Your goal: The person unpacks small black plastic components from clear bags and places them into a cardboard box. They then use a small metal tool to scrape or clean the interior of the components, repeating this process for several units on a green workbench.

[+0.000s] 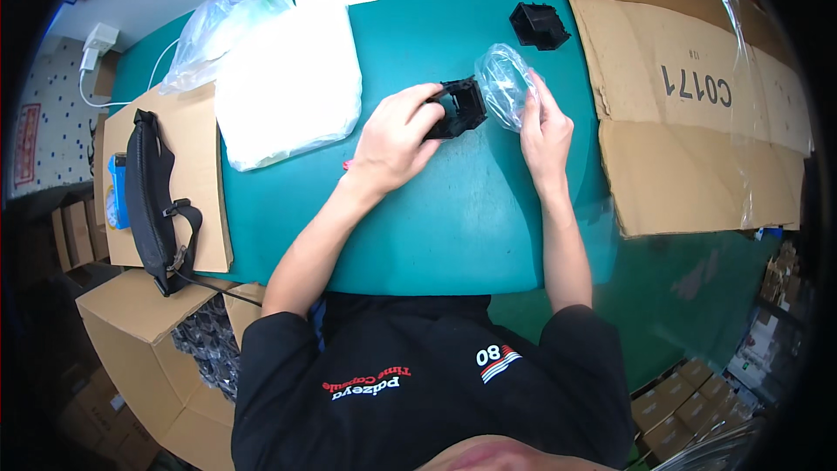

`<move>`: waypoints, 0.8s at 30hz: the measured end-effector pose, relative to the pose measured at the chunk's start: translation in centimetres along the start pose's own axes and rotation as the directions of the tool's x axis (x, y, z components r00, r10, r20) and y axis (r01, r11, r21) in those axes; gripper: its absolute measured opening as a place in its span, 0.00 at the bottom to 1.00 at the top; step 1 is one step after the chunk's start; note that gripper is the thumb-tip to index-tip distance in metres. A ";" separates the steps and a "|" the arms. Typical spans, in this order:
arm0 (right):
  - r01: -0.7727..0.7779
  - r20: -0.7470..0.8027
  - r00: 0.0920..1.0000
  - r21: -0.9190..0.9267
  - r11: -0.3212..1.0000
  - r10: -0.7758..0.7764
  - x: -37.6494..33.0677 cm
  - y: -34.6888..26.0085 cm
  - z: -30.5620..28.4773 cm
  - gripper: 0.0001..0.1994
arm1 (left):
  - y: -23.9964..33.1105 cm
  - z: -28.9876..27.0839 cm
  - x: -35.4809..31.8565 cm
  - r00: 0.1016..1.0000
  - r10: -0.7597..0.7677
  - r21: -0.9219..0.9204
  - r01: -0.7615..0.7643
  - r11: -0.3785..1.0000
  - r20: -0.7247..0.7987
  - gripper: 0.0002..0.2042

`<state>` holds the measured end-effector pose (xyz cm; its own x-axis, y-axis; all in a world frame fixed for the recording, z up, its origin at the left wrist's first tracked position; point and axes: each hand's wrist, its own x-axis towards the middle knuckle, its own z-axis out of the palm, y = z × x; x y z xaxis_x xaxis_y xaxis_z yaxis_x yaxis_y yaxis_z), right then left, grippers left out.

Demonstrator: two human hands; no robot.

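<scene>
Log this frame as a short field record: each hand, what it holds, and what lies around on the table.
left hand: grips a black plastic frame part
right hand: holds a clear plastic bag at the part's open end
surface: green table
far side: second black part, lying loose
person's left: white foam sheets, black strap on cardboard
person's right: flattened cardboard box

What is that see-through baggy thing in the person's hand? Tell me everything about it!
The clear plastic bag is thin, shiny and crinkled, with light glinting off its folds. It looks puffed open and rounded, its mouth facing the black plastic part. The right hand holds it from the side and below, fingers against the film. The left hand grips the black part, whose edge meets the bag's opening. Both are held just above the green table. How far in the part sits cannot be told.
</scene>
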<state>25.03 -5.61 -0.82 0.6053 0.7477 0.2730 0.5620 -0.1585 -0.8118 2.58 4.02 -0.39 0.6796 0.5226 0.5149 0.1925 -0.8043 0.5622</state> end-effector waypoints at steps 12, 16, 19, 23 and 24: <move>-0.174 0.428 0.904 0.406 0.897 -0.018 -3.9 -2.6 2.2 0.19 | 1.1 -1.4 -1.1 0.989 0.049 -0.240 -0.082 0.967 -0.141 0.34; -0.205 0.375 0.927 0.445 0.872 0.027 -3.4 -3.1 2.1 0.21 | 1.6 -2.0 -1.1 0.996 -0.055 -0.227 0.037 0.973 -0.075 0.32; -0.276 0.439 0.886 0.241 0.930 0.149 -2.9 -4.1 1.0 0.20 | 1.0 -2.7 -1.1 0.999 0.032 -0.115 -0.028 0.993 0.035 0.32; -0.010 0.280 0.959 0.165 0.986 -0.038 -3.5 -4.0 1.4 0.17 | 0.8 -2.4 -1.5 0.988 0.048 -0.157 -0.025 0.987 0.149 0.32; 0.094 0.219 0.967 0.157 0.983 -0.127 -3.7 -3.8 1.7 0.17 | 1.1 -2.4 -1.5 0.987 0.037 -0.162 -0.010 0.987 0.159 0.32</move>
<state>19.71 -6.66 0.37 0.3902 0.8849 0.2542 0.5206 0.0157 -0.8537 0.10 3.02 0.98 0.7903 0.4411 0.4254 0.0683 -0.7532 0.6542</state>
